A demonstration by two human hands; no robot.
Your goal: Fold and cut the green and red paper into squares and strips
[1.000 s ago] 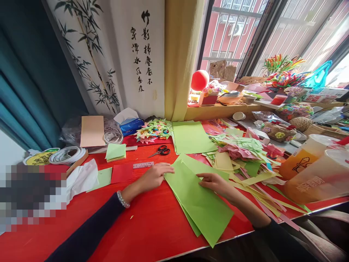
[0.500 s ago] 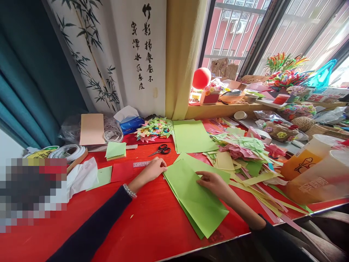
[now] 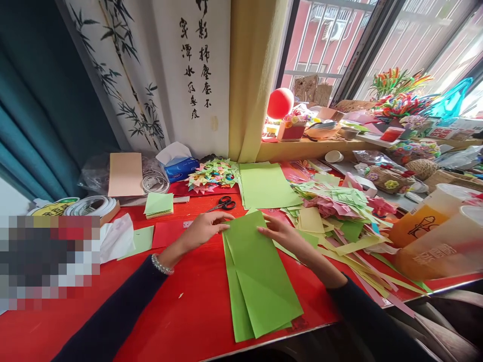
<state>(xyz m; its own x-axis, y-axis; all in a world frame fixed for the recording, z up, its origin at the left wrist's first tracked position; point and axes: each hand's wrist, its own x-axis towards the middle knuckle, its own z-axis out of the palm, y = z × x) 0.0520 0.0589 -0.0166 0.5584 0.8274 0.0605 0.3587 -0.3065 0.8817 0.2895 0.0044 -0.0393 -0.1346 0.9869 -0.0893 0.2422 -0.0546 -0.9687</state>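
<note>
Folded green sheets [image 3: 264,281] lie slanted over each other on the red table [image 3: 181,311], reaching toward its front edge. My left hand [image 3: 206,230] pinches their upper left corner between thumb and fingers. At the upper right corner, my right hand [image 3: 277,232] has its thumb and fingers closed on the paper's edge. Another green sheet [image 3: 307,238] shows partly behind my right hand. Beyond the hands are a stack of light green sheets [image 3: 266,186] and black scissors [image 3: 226,202].
Paper scraps and strips [image 3: 339,201] are heaped at the right, beside large drink cups [image 3: 433,241]. Small square notes [image 3: 159,204], a red paper [image 3: 169,234], a tissue pack [image 3: 181,168] and folded paper pieces [image 3: 213,175] are at the back left.
The folded green sheets have turned more upright and slid slightly left. My right hand has moved up and left to their top corner. My left hand has shifted slightly and still holds the paper.
</note>
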